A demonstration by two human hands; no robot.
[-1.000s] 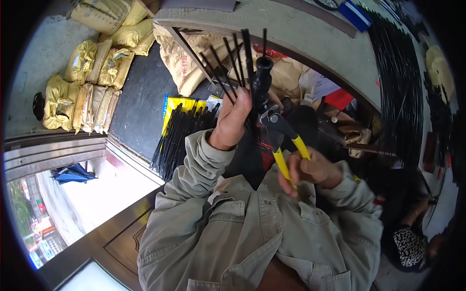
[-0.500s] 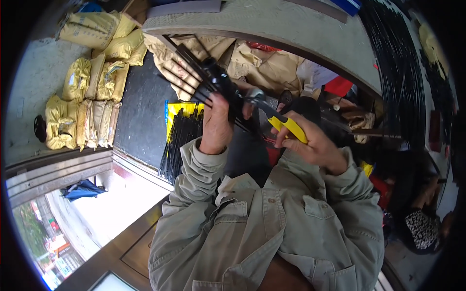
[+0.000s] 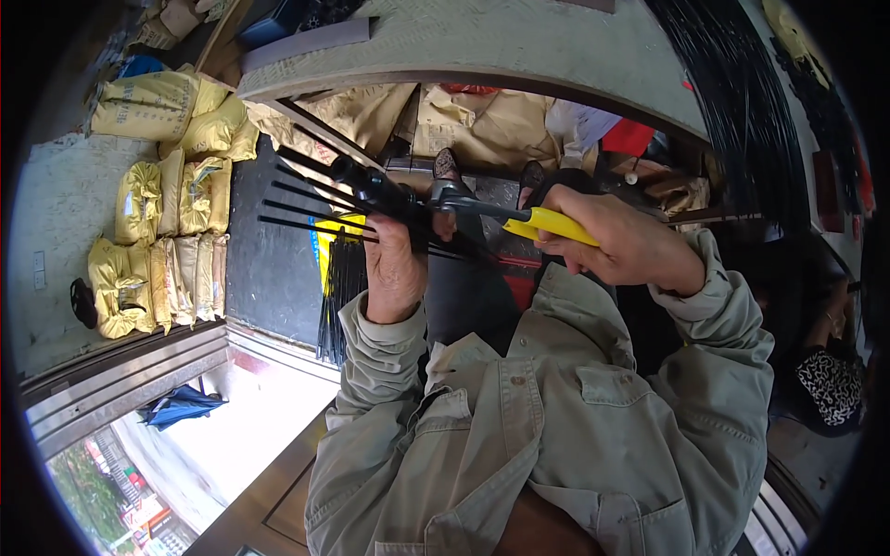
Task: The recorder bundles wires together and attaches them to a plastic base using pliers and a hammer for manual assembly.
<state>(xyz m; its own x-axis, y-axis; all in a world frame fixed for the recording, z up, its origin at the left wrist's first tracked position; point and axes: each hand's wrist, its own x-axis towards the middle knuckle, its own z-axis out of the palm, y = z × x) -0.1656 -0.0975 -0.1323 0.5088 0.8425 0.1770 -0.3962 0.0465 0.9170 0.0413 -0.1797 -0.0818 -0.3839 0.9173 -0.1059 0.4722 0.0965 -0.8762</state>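
My left hand (image 3: pixel 397 269) is closed around a black part (image 3: pixel 373 188) with a thick round body. Several thin black rods (image 3: pixel 311 222) fan out from it to the left. In my right hand (image 3: pixel 626 236) is a pair of pliers with yellow handles (image 3: pixel 561 225), my fingers wrapped round the grips. The grey metal jaws (image 3: pixel 450 196) meet the right end of the black part; whether they bite on it is too small to tell. Below the left wrist, a bundle of black rods (image 3: pixel 336 292) lies beside a yellow sheet (image 3: pixel 343 225).
Yellow and brown sacks (image 3: pixel 139 204) are stacked at the left wall. A grey worktop (image 3: pixel 519 46) runs across the far side, with long black strips (image 3: pixel 732 102) hanging at its right. Brown sacks (image 3: pixel 487 125) lie beneath it. Another person's patterned garment (image 3: pixel 828 385) shows at far right.
The black part has tipped over, its rods now pointing more to the left than up. The pliers have swung more level, and my right hand has risen. The whole view has shifted slightly.
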